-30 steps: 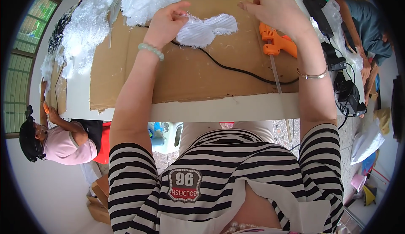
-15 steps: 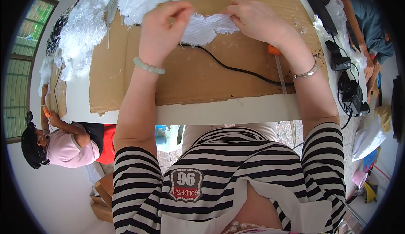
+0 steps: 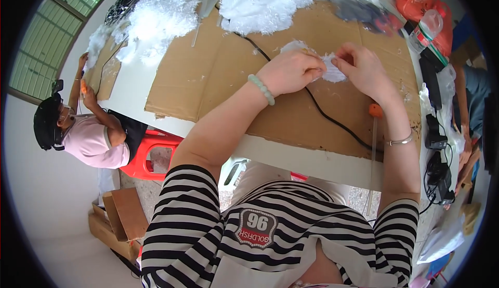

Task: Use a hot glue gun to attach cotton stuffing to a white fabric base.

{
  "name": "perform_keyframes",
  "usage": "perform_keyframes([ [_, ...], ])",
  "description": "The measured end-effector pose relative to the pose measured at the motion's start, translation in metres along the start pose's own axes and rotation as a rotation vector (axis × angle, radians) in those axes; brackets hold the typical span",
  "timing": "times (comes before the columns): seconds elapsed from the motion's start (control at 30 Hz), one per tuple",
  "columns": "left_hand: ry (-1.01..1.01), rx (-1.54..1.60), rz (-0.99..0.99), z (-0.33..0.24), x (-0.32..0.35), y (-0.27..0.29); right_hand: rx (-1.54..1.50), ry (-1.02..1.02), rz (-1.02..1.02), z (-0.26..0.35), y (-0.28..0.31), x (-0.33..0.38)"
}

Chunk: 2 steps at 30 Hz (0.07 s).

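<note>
A small piece of white ribbed, frayed fabric [image 3: 334,73] is held between my hands above the brown cardboard [image 3: 228,88]. My left hand [image 3: 295,70], closed in a pinch, grips its left part and hides some of it. On the other side my right hand [image 3: 362,70] pinches the edge with thumb and fingers. A black cord [image 3: 326,112] runs across the cardboard beneath. Close to my right forearm lies an orange piece [image 3: 375,110] with a clear rod [image 3: 373,147] reaching past the table edge.
White frayed fabric [image 3: 265,4] is heaped at the back, with another pile [image 3: 161,23] further left. Black power adapters [image 3: 438,176] line the right edge below a red plastic bag [image 3: 426,7]. One person [image 3: 93,137] works at the left, another [image 3: 470,95] at the right.
The view has shifted, so the table appears lower and further right. My hands have come closer together, and my left hand, blurred and raised before, now pinches the white fabric.
</note>
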State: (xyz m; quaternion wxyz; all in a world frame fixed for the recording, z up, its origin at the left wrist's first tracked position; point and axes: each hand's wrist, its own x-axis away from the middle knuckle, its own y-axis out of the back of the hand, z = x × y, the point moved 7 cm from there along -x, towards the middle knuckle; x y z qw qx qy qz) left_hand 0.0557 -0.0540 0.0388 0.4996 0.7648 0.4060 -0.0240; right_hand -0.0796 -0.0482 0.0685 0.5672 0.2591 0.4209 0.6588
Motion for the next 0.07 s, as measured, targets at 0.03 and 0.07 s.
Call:
perform_keyframes([
  [0.03,0.086,0.120,0.064,0.004,-0.002,0.000,-0.197,-0.090,0.098,-0.006,-0.006,-0.003],
  [0.07,0.078,0.117,0.067,0.002,-0.005,0.000,-0.391,-0.192,0.195,-0.016,-0.012,-0.004],
])
